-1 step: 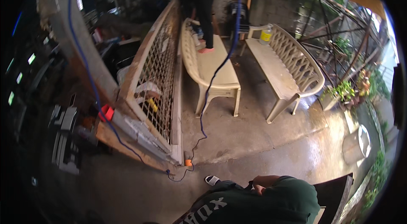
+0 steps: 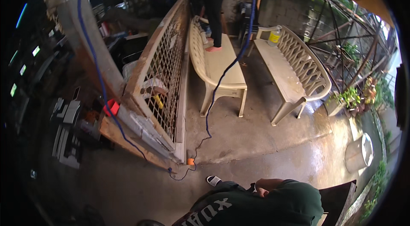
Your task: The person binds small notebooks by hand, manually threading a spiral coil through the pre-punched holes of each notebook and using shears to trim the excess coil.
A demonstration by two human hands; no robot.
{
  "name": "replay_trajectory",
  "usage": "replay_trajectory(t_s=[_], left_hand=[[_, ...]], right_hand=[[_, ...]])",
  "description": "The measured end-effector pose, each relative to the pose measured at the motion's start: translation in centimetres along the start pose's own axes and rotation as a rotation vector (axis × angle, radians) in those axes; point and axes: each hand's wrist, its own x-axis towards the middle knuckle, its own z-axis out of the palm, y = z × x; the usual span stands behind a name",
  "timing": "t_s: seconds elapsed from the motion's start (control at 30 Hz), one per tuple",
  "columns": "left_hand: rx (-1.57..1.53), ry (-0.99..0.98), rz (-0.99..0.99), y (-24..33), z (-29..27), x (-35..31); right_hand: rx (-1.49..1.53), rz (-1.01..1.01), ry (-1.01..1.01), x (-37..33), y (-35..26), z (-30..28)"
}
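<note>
My dark green shirt [image 2: 273, 206] fills the lower edge. A small patch of skin [image 2: 267, 185] is tucked against its top. It may be my right hand, but its fingers are hidden. My left hand does not show. My sandalled foot [image 2: 213, 180] stands on the wet concrete floor [image 2: 265, 140]. A blue cable [image 2: 222, 76] hangs from above. It crosses a cream plastic bench [image 2: 222, 76] and ends on the floor by a small orange object [image 2: 190, 162].
Another person [image 2: 212, 12] stands barefoot on the far end of that bench. A second cream bench [image 2: 294, 76] carries a yellow-labelled bottle [image 2: 274, 36]. A lattice panel [image 2: 164, 72] leans at left beside cluttered shelves. Potted plants [image 2: 350, 98] and a white bucket [image 2: 363, 153] are at right.
</note>
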Motion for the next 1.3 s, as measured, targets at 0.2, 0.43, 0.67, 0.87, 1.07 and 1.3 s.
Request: replay_trajectory(t_s=[0.2, 0.43, 0.67, 0.87, 1.07, 1.3], left_hand=[[-0.171, -0.165, -0.222, -5.0, 1.1, -1.4], [-0.304, -0.449, -0.499, -7.8, -1.6, 0.2], [0.014, -0.469, 0.047, 0.8, -11.1, 8.1], [0.214, -0.646, 0.3, 10.4, -18.3, 6.7], [0.38, -0.431, 0.62, 14.1, -18.9, 7.0], [0.199, 0.0, 1.285, 18.8, -21.0, 0.4]], right_hand=[[-0.006, 0.068, -0.05, -1.4, 3.0, 0.6], [0.054, 0.253, -0.149, -3.7, 9.2, 3.1], [0.115, 0.332, -0.133, -7.1, 10.0, 5.9], [0.364, 0.408, 0.76, -17.7, 1.5, -0.5], [-0.131, 1.006, 1.907, -54.7, -13.6, 0.0], [0.273, 1.03, 1.691, -64.2, -15.5, 8.8]])
